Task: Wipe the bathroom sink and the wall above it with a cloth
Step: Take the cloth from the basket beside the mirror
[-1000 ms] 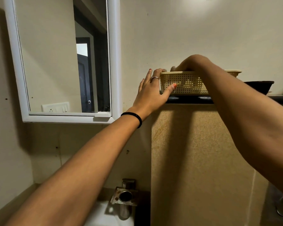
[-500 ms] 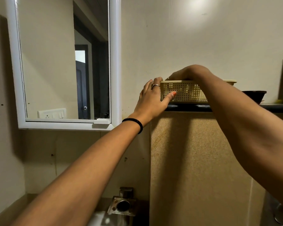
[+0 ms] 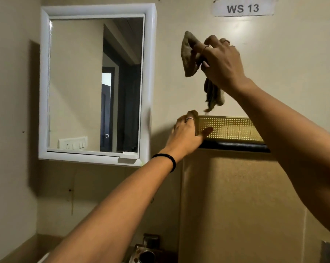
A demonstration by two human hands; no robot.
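My right hand (image 3: 220,62) is raised in front of the beige wall (image 3: 274,54) and grips a grey-brown cloth (image 3: 189,54). One end of the cloth sticks up to the left and the other hangs down toward the basket. My left hand (image 3: 187,130) holds the left end of a yellow perforated plastic basket (image 3: 230,130), thumb on its front and fingers round its corner. The basket stands on a dark ledge (image 3: 234,147). At the bottom edge a metal tap (image 3: 147,251) shows; the sink itself is almost fully out of view.
A white-framed mirror cabinet (image 3: 95,86) hangs on the wall to the left. A paper label reading WS 13 (image 3: 243,8) is stuck high on the wall. Below the ledge runs a tan tiled panel (image 3: 236,205). A side wall closes in at the far left.
My right hand has come up out of the basket with the cloth in its grip. The left hand stays on the basket's left end. The camera has tilted upward.
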